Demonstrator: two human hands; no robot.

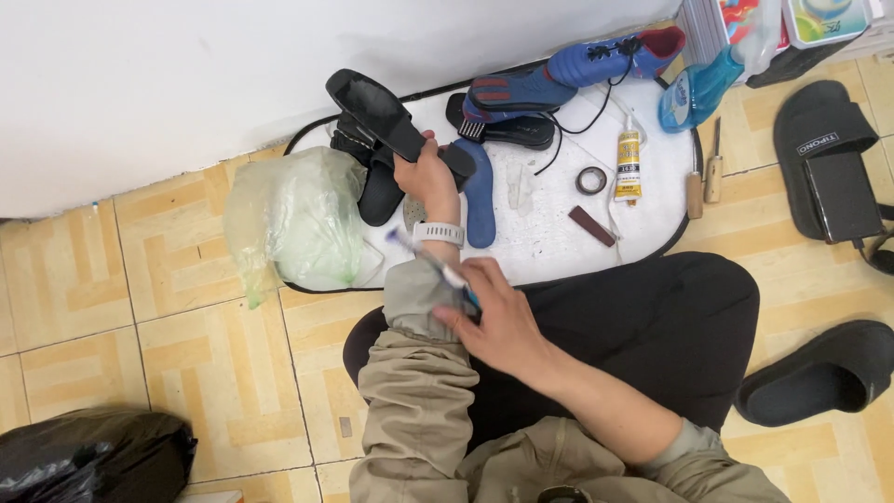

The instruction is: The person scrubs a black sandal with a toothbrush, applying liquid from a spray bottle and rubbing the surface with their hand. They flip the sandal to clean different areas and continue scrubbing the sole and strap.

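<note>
So I'm sitting on the tiled floor with my left hand (pixel 426 177) wrapped around a black shoe sole (pixel 391 119), holding it up tilted over the white oval board (pixel 559 244). My right hand (pixel 498 317) is crossing over my left sleeve, fingers closed around a thin brush-like tool (pixel 430 260) with a blue handle, its tip pointing up toward my left wrist and the white watch (pixel 438 232). A blue insole (pixel 480 191) is lying just beside my left hand on the board, with a glue tube (pixel 629 158), a roll of tape (pixel 590 180) and a blue football boot (pixel 596 63) further right. A bulging green plastic bag (pixel 298 219) is sitting at the board's left edge.
</note>
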